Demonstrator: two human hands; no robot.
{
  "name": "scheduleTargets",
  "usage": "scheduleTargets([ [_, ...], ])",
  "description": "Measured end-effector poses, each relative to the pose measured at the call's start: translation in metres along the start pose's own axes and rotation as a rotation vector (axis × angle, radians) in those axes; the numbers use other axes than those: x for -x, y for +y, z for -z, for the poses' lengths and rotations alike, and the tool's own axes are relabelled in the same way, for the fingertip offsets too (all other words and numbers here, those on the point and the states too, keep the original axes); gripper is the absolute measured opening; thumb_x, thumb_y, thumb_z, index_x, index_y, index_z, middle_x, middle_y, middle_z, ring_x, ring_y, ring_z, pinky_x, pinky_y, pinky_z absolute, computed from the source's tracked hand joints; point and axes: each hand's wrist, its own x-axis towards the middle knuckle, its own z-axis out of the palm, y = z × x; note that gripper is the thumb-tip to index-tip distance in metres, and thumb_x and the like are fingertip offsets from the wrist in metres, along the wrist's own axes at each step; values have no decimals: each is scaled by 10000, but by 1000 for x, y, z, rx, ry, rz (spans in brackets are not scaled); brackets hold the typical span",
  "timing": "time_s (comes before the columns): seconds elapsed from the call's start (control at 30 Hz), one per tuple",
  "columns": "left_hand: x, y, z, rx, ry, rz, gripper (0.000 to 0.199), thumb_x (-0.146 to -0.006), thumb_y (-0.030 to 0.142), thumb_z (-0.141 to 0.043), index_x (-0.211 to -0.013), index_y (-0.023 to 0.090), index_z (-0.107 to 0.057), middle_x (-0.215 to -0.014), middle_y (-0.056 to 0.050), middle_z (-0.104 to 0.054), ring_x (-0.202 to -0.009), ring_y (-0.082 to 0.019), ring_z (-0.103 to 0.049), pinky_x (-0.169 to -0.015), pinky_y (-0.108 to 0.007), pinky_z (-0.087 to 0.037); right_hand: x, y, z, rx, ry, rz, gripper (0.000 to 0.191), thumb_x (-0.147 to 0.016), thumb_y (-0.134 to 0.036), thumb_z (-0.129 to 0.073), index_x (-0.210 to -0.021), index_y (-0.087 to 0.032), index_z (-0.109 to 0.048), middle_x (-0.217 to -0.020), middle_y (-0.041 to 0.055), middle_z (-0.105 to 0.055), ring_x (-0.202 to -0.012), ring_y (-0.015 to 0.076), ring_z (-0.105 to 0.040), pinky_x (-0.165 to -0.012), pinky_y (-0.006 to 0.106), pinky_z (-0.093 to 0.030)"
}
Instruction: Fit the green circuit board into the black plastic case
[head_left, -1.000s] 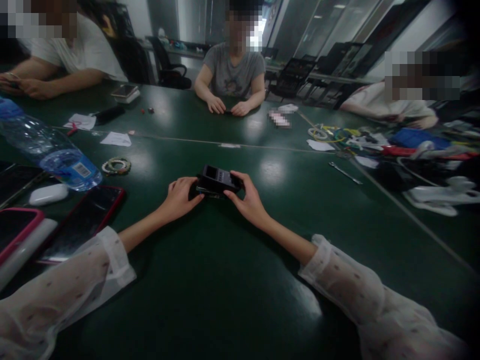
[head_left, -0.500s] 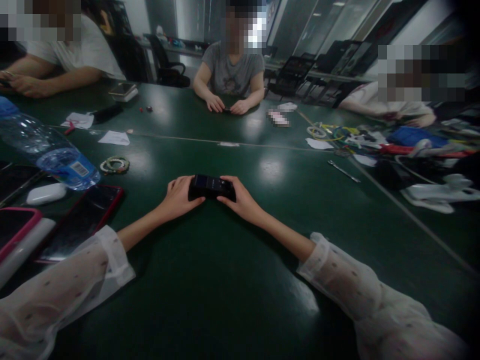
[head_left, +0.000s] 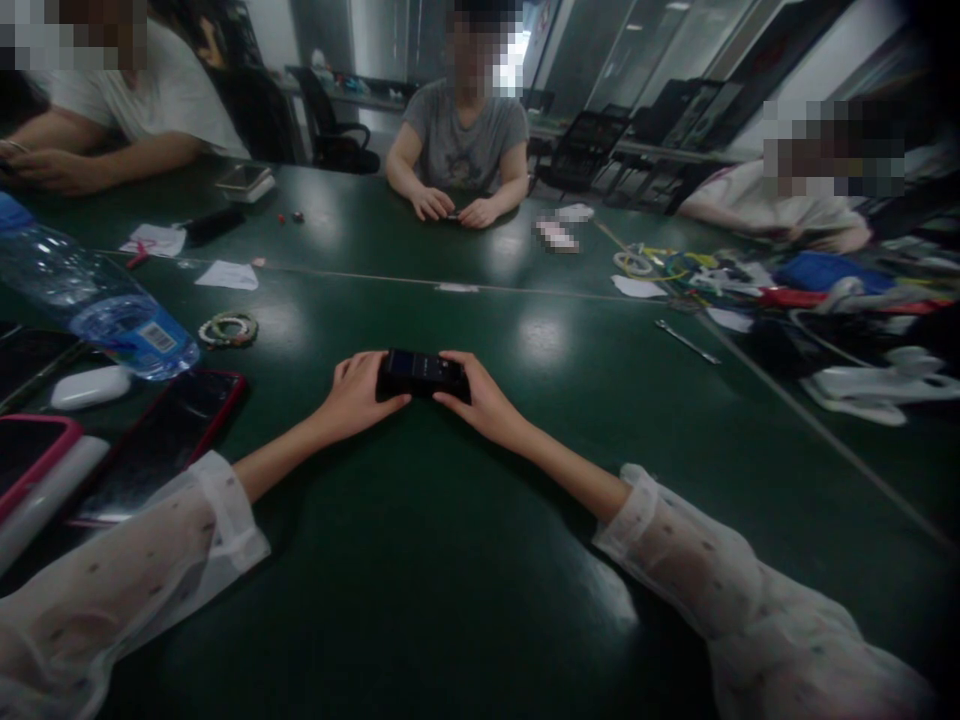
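A small black device (head_left: 423, 373) with a dark screen rests on the green table (head_left: 420, 560), held at both ends. My left hand (head_left: 358, 388) is closed round its left end, thumb along the near side. Round the right end my right hand (head_left: 474, 388) is closed in the same way, its thumb on the near edge. The far fingers of both hands are partly hidden behind the device. A beaded bracelet (head_left: 228, 330) lies to the left, beyond my left hand.
At the left are a water bottle (head_left: 135, 320), a red-edged phone (head_left: 161, 440) and a white case (head_left: 91, 386). A wrench (head_left: 686, 342) and tangled cables (head_left: 675, 265) lie at the right. Three people sit round the table; one (head_left: 465, 140) sits opposite.
Both my hands and the black device stay where they were. The person at the right has lowered their head slightly.
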Motion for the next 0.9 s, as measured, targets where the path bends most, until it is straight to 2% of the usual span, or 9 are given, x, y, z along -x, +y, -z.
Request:
scheduleTargets([
  [0.57,-1,-1,-1,27,18,1,592,-793,508,-617,-1250,180,-432,-1272,-136,-537,-1235,-317,-442,-1023,-494,-328,1,2,0,-34,-12,-16,597,-816,-237,-662,-1334,-271,-367,-1312,92,-498,-1235,270,-491,-1039,513,-412],
  [0.77,-2,-1,1,108,5,50,636,-798,614,-573,-1269,207,-440,-1298,-124,-539,-1249,-314,-442,-1050,-491,-312,-1,8,2,-192,10,-65,585,-785,-241,-699,-1285,-261,-397,-1269,79,-520,-1202,252,-520,-1026,475,-436],
  [0.9,-3,0,4,164,1,56,613,-804,608,-576,-1270,233,-442,-1283,-97,-567,-1230,-303,-473,-1061,-498,-301,-2,11,3,-275,8,-98,554,-770,-248,-713,-1243,-258,-424,-1218,70,-556,-1156,245,-556,-1001,467,-456],
])
